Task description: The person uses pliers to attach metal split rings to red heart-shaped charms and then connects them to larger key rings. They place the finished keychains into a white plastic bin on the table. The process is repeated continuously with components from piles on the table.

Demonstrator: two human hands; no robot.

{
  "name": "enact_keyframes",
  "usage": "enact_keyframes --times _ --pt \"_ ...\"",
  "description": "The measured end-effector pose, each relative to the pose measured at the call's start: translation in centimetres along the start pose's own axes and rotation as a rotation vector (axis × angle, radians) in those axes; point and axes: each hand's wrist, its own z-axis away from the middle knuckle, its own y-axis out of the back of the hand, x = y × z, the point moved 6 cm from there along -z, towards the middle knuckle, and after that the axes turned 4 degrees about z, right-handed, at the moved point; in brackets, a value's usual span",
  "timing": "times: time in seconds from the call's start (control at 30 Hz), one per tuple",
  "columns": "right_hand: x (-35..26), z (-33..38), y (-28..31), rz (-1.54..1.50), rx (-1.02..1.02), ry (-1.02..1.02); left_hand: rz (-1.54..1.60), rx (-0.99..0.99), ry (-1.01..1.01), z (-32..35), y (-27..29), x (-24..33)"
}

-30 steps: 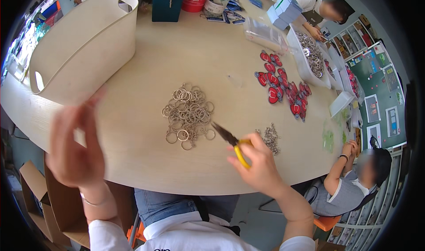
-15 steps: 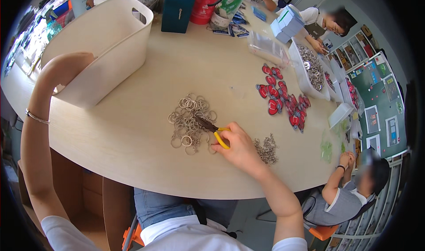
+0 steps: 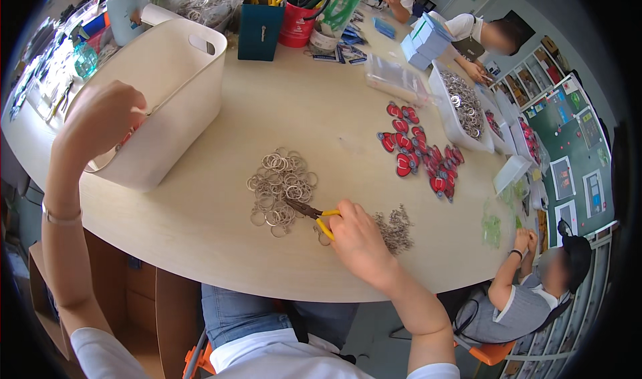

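Right hand (image 3: 361,240): closed around yellow-handled pliers (image 3: 311,212), near table's (image 3: 200,252) front edge. Left hand (image 3: 107,115): apart, at bin (image 3: 177,125), left edge (grip: cannot tell). Remaining: heaped rings (image 3: 277,181), front-centre; red charms (image 3: 403,143), toward right edge. Finished: count not visible.

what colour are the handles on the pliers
The plier handles are yellow, showing best in the head view.
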Motion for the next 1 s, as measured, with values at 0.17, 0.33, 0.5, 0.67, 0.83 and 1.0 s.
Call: enact_keyframes --times 0.17,0.33,0.5,0.67,0.83,1.0 --pt "2.4 1.1 0.2 -0.227 -0.053 -0.120 1.465 0.244 0.232 6.3 0.7 11.0" --pt "1.3 2.1 2.5 -0.390 -0.070 -0.203 2.409 -0.935 0.735 10.1 -11.8 25.6" --pt "0.6 4.2 4.0 -0.481 -0.031 -0.200 2.670 -0.865 0.925 7.7 -13.0 29.8" --pt "0.1 5.8 4.7 -0.360 0.115 -0.137 2.583 -0.714 0.930 7.1 -13.6 30.4" --pt "0.5 6.9 4.6 -0.445 0.140 -0.174 2.546 -0.515 0.919 6.9 -14.4 30.6" --pt "9.7 9.9 5.1 -0.448 0.442 -0.568 2.495 -0.488 0.680 6.8 -14.6 30.1"
